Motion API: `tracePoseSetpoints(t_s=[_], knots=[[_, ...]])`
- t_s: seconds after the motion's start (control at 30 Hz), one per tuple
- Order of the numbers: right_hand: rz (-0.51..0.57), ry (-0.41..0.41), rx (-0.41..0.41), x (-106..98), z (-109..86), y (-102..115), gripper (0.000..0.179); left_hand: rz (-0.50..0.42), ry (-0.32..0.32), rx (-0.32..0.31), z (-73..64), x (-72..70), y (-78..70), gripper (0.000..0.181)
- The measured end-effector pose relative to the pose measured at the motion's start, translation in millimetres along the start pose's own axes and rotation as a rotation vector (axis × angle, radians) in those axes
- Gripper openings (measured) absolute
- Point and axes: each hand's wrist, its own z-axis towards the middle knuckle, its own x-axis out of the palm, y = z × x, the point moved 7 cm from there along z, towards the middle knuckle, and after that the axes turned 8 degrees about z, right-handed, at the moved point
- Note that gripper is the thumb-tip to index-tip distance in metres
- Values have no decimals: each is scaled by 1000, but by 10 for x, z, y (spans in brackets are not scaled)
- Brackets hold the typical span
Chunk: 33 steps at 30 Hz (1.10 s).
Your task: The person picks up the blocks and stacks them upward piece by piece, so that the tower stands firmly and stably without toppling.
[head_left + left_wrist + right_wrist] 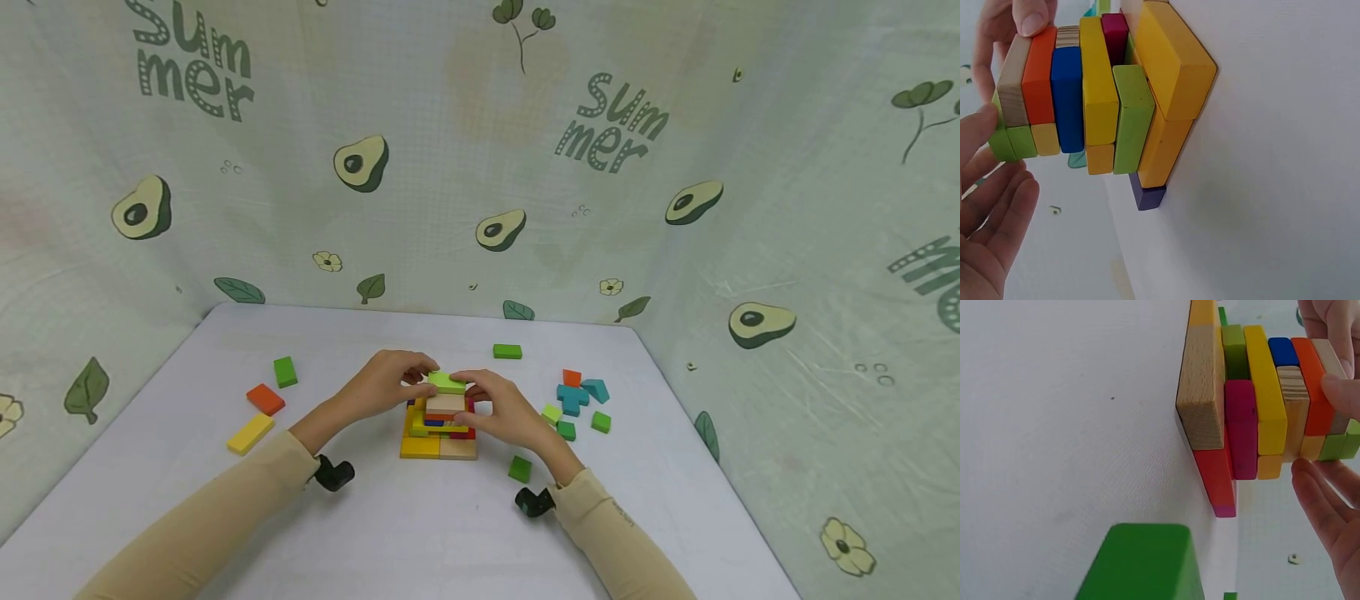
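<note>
Contact is made at the top of the block stack (442,417), which stands on the middle of the desk (420,533). The left hand (393,379), partly closed, pinches the left end of the light green block (446,383) between thumb and fingers. The right hand (504,408), likewise partly closed, spans the upper layers, with its index finger at that block's right end and its thumb against the near side lower down. Directly beneath are the natural wood block (1013,94), the orange block (1038,81), the blue block (1067,100) and the yellow plank (1099,81), above a broader base. All pieces appear to be painted or bare wood: expect them to be light, rigid and hard to damage, with smooth faces that may slide on one another. Hold each piece by opposite ends, with low pressure, and keep it level; a sideways push would probably topple the narrow upper layers. Beyond the stack, loose pieces lie apart: the yellow block (251,434) on the left, the dark green block (521,468) and teal pieces (572,398) on the right.
</note>
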Motion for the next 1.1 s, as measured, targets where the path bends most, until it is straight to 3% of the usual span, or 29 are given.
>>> tracePoseSetpoints(t_s=[0.13, 0.3, 0.47, 0.6, 0.73, 0.83, 1.1], knots=[[-2, -1, -2, -2, 1, 3, 62, 32, 4, -31, -76, -76, 123, 47], [-22, -1, 7, 1, 7, 15, 63, 90, -8, -89, -294, -350, 423, 49], [-18, -4, -2, -6, 3, 30, 63, 146, 7, -155, -582, -630, 933, 51], [-16, -8, -4, -4, -11, 18, 63, 165, 61, -228, -787, -751, 1377, 52], [-12, -10, 3, -3, -23, -2, 62, 177, 122, -276, -933, -770, 1705, 53], [-9, -11, 6, -3, -27, -7, 63, 176, 154, -300, -1015, -752, 1865, 51], [-19, -13, 7, -5, -8, 0, 62, 183, 221, -294, -1126, -665, 1997, 45]])
